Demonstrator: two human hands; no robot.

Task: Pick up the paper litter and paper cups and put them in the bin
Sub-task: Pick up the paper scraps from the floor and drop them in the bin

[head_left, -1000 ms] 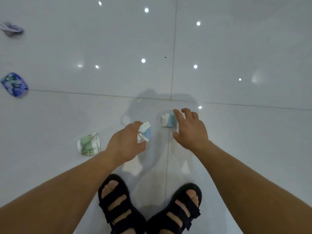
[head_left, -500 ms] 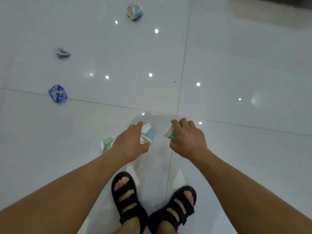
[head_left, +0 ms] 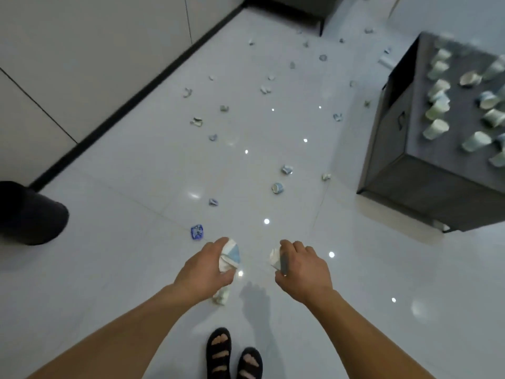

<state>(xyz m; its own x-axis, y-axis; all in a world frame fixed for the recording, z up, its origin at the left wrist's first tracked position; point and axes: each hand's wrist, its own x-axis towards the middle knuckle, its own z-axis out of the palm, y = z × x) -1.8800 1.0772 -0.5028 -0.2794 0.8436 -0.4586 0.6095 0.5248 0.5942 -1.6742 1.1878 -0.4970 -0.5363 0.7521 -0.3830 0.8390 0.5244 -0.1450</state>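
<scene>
My left hand (head_left: pixel 203 269) grips a crushed white and blue paper cup (head_left: pixel 230 255). My right hand (head_left: pixel 303 265) grips another crumpled white paper cup (head_left: pixel 274 258). Both hands are held out in front of me above the floor. A crushed green and white cup (head_left: pixel 221 295) lies on the floor just under my left wrist. A blue crumpled paper (head_left: pixel 197 231) lies ahead of my left hand. The black bin (head_left: pixel 30 213) stands at the left edge, its opening out of sight.
Several more crushed cups and paper scraps litter the glossy white tile floor (head_left: pixel 136 187) ahead. A dark grey cabinet (head_left: pixel 410 165) at the right carries several paper cups on top. A wall with a black skirting runs along the left. My sandalled feet (head_left: pixel 235 354) are below.
My right hand closed on the cup on the floor and lifted it. The view rose from looking straight down to looking along the room, bringing bin and cabinet into sight.
</scene>
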